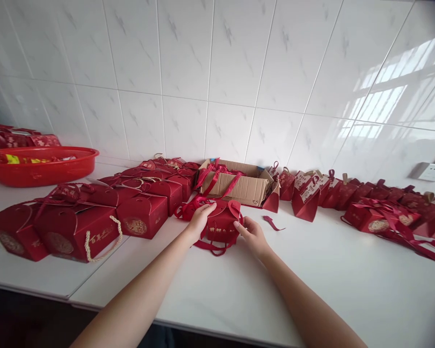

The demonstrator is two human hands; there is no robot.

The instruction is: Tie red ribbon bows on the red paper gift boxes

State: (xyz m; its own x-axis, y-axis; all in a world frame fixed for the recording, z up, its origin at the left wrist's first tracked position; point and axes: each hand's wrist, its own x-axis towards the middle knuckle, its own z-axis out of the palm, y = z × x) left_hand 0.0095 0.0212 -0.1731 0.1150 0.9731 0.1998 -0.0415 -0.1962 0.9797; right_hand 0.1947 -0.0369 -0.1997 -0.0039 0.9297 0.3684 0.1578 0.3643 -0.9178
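A small red gift box (220,223) with gold lettering on its front stands on the white table between my hands. My left hand (202,220) grips its upper left side, thumb along the top edge. On the right side, my right hand (253,235) holds the box with the thumb near its front corner; the other fingers are partly hidden behind. Red ribbon (214,249) hangs in loops below the front of the box and bunches at its left. A short loose piece of ribbon (272,223) lies to the right of my right hand.
Behind the box sits an open cardboard carton (235,187) with red ribbons draped over its edge. Several red boxes (141,215) are grouped at left, near a red plastic basin (43,169). Triangular red boxes (306,195) line the tiled wall, with a ribboned box (377,217) at right.
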